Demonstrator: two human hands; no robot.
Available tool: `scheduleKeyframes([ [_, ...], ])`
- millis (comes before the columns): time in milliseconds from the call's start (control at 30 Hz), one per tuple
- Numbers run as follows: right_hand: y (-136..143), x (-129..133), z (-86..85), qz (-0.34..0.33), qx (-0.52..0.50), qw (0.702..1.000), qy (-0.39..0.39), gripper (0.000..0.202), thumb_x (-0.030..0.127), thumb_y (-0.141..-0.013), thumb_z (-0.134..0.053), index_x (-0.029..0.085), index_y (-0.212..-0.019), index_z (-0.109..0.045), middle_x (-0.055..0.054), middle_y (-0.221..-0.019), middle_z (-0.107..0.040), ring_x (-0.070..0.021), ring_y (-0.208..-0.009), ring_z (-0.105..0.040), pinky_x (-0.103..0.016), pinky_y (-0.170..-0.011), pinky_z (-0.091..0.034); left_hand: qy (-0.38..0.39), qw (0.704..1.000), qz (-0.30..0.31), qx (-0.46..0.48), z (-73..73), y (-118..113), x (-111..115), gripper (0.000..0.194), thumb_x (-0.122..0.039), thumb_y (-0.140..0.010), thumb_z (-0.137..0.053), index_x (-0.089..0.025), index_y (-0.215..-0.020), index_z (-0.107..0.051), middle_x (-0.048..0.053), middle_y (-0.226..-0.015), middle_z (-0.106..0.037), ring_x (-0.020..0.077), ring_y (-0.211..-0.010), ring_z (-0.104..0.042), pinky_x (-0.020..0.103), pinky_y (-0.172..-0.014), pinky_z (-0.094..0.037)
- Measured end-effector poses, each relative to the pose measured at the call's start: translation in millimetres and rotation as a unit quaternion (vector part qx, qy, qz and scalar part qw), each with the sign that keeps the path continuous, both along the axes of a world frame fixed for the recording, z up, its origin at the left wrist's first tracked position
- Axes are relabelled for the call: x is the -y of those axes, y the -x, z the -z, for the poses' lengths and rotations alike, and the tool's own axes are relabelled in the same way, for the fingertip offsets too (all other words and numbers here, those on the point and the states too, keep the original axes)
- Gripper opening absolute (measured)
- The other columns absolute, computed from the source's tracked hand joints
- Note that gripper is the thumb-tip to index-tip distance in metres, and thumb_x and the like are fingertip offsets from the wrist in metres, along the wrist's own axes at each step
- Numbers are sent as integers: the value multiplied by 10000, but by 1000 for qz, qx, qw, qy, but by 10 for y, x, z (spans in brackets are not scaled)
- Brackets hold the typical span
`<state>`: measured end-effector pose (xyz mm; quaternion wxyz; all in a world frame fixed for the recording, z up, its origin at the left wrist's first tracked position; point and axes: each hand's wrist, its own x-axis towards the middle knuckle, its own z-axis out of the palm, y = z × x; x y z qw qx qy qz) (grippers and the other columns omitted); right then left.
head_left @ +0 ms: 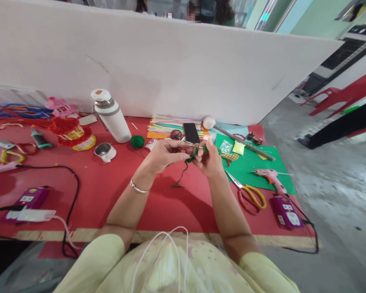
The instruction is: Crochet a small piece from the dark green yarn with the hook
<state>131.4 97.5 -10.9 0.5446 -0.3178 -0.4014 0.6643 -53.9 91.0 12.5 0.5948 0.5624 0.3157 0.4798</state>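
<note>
A white flask (114, 119) stands near a steel-lined cup (105, 153); a dark slab (191, 133), probably a phone, lies farther right.

Red-covered table (94, 191) with wooden front edge (49, 235). Directly on it, left to right: purple power strip (33, 197); metal-lined cup (110, 154); upright white vacuum flask (117, 122); green yarn ball (137, 142); scissors (250, 198), red and yellow handles; second purple power strip (286, 211).
</note>
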Motion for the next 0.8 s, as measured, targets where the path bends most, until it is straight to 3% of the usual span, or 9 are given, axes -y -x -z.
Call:
scheduleKeyframes([
  [233, 21, -13, 22, 9, -5, 1000, 3, 618, 788, -715, -790, 228, -643, -539, 70, -517, -482, -64, -388, -400, -187, -330, -320, 10, 1000, 4, 27, 81, -41, -37, 310, -215, -666, -942, -185, -968, -876, 74, -831, -785, 140, -692, -651, 244, -552, -466],
  [467, -1, -37, 70, -9, 15, 1000, 6, 617, 808, -775, -715, 235, -631, -535, 58, -490, -478, -76, -380, -394, -206, -345, -318, 52, 998, 11, 24, 48, -37, -10, 315, -231, -700, -920, -194, -1008, -868, 35, -754, -738, 45, -474, -425, 213, -395, -252],
  [800, -53, -45, 86, -53, 26, 998, 20, 555, 727, -717, -801, 221, -621, -594, 41, -486, -577, -82, -352, -454, -195, -302, -364, 62, 994, 91, 23, -9, 85, -57, 355, -296, -663, -943, -182, -993, -879, 53, -718, -690, 50, -448, -415, 210, -367, -237],
])
